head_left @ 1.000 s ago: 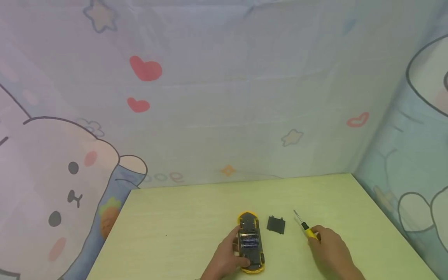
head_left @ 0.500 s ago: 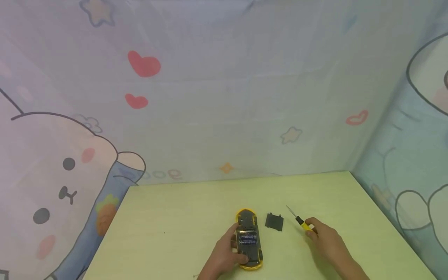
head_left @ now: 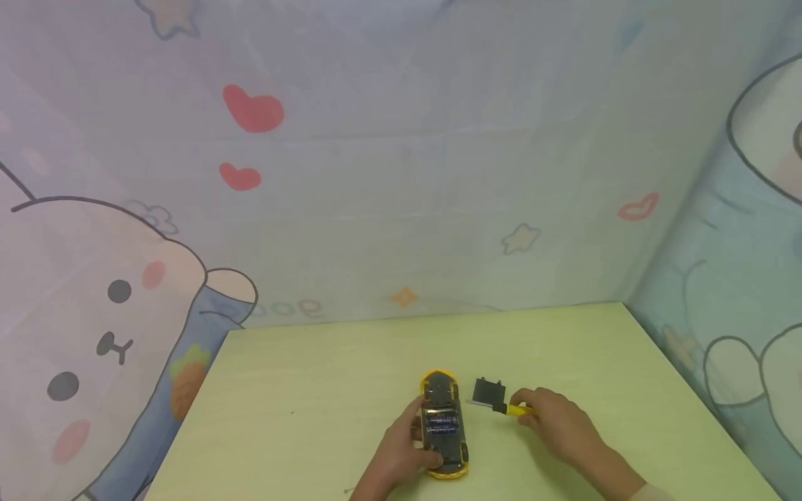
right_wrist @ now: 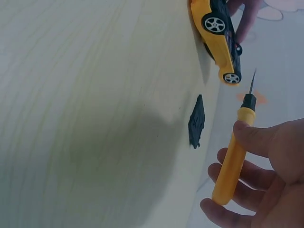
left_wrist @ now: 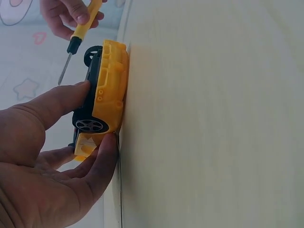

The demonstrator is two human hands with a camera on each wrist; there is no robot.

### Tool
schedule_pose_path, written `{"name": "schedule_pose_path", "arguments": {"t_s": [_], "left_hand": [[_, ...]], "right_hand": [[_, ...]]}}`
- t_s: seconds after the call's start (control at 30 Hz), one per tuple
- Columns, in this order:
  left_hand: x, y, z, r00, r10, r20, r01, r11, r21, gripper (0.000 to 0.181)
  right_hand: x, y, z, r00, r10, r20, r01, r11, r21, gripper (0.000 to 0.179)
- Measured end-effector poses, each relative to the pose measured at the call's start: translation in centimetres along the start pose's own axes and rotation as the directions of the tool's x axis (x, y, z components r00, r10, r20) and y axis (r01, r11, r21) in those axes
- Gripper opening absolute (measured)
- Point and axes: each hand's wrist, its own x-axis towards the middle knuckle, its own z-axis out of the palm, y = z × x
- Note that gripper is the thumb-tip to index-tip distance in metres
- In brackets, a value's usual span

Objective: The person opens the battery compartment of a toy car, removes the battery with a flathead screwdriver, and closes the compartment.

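Head view showed the left hand (head_left: pixel 395 447) gripping an upturned, glossy yellow toy car (head_left: pixel 443 449) at six o'clock, its round batteries (head_left: pixel 441 422) exposed. At the car's three o'clock, the right hand (head_left: pixel 557 422) clasped a screwdriver (head_left: pixel 499 408); its slim metal shaft had just swung from half past ten to nine, seemingly readying it for work on the car. At two lay a flat, tabbed black cover (head_left: pixel 487 390).

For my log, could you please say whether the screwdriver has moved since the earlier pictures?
Yes, left in the head view: the screwdriver, previously right of the cover, now reaches past its left edge.
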Motion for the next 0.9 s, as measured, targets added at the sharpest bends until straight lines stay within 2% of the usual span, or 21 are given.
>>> {"name": "schedule_pose_path", "arguments": {"t_s": [0.2, 0.4, 0.53, 0.73, 0.9], "left_hand": [[0.0, 0.0, 0.0, 1.000, -0.011, 0.008, 0.011, 1.000, -0.017, 0.105], [0.1, 0.1, -0.1, 1.000, -0.006, -0.007, 0.006, 1.000, 0.007, 0.106], [0.1, 0.1, 0.0, 1.000, 0.006, -0.011, -0.006, 1.000, 0.017, 0.106], [0.0, 0.1, -0.2, 1.000, 0.017, -0.005, -0.016, 0.999, 0.032, 0.105], [0.2, 0.0, 0.1, 1.000, 0.015, -0.008, -0.014, 0.999, 0.040, 0.104]], "right_hand": [[0.5, -1.6, 0.3, 0.999, -0.041, -0.026, 0.038, 0.993, -0.112, 0.025], [1.0, -2.6, -0.1, 0.987, -0.141, -0.082, 0.115, 0.957, -0.266, 0.027], [1.2, -3.0, -0.4, 0.976, -0.194, -0.103, 0.153, 0.937, -0.316, 0.027], [1.4, -3.7, -0.9, 0.967, -0.235, -0.094, 0.182, 0.904, -0.386, 0.027], [1.7, -4.5, -1.5, 0.971, -0.229, -0.062, 0.186, 0.897, -0.400, 0.024]]}}
